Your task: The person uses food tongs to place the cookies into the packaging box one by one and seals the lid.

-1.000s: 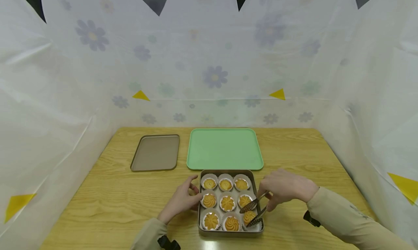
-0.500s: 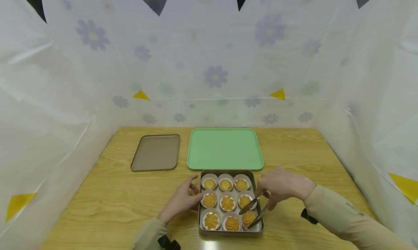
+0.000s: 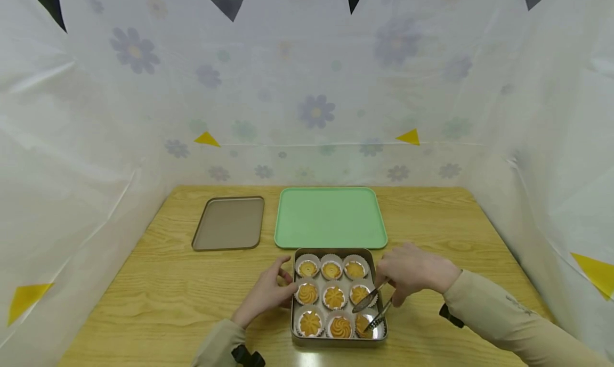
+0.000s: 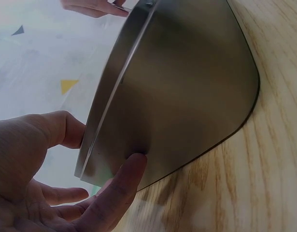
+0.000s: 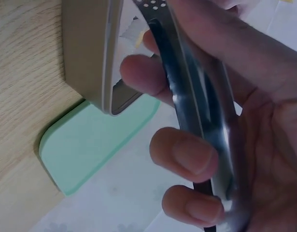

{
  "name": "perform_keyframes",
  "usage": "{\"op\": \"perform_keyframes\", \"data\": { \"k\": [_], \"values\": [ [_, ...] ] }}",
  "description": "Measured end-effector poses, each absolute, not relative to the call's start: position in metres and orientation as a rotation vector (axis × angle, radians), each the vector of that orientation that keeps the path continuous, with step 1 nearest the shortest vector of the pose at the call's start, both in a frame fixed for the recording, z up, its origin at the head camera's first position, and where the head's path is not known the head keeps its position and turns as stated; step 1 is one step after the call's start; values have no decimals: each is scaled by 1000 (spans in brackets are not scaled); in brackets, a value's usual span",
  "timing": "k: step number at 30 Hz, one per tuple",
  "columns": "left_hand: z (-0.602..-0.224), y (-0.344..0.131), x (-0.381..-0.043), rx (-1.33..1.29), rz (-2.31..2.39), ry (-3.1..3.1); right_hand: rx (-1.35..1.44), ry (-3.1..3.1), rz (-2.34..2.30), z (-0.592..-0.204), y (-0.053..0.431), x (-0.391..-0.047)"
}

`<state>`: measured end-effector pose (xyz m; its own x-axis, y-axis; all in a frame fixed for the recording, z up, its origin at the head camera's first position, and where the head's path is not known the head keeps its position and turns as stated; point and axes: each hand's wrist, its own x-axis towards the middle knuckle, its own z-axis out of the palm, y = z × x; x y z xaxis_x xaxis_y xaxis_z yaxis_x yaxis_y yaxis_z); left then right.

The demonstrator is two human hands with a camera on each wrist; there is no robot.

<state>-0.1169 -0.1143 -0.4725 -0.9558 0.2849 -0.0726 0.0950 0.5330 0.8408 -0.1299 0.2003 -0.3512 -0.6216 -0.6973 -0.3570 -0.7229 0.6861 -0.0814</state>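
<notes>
A deep metal baking tin (image 3: 339,343) stands near the front of the table, holding rows of piped cookies in pale paper cups. My left hand (image 3: 266,292) holds the tin's left side, with the thumb (image 4: 66,128) at the rim and a finger (image 4: 131,169) against the outer wall. My right hand (image 3: 413,270) grips metal serving tongs (image 5: 187,92) with perforated ends. The tongs reach over the tin's right wall. One tip overlaps the front-right cookie (image 3: 362,325), which leans in its cup; the other is farther back, near the middle-right cup.
Behind the tin lies a flat green tray (image 3: 331,218). A smaller brown tray (image 3: 229,223) lies to its left on the wooden table (image 3: 158,282). White sheeting (image 3: 307,79) with flower prints encloses the back and sides.
The front-right cookie, which faced up before, now tilts and sits farther left in its cup, showing more shiny lining. The right hand and tongs shift slightly. The left hand stays put.
</notes>
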Motion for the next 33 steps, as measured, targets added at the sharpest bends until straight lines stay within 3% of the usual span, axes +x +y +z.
{"op": "perform_keyframes", "data": {
  "k": [7, 20, 33],
  "values": [
    [-471, -115, -115, 316, 1424, 2552, -1187, 2602, 218, -344, 194, -124],
    [-471, -114, -116, 318, 1390, 2558, -1668, 2755, 615, -346, 181, -111],
    [-472, -115, -117, 314, 1395, 2551, -1803, 2896, 770, -342, 174, -103]
  ]
}}
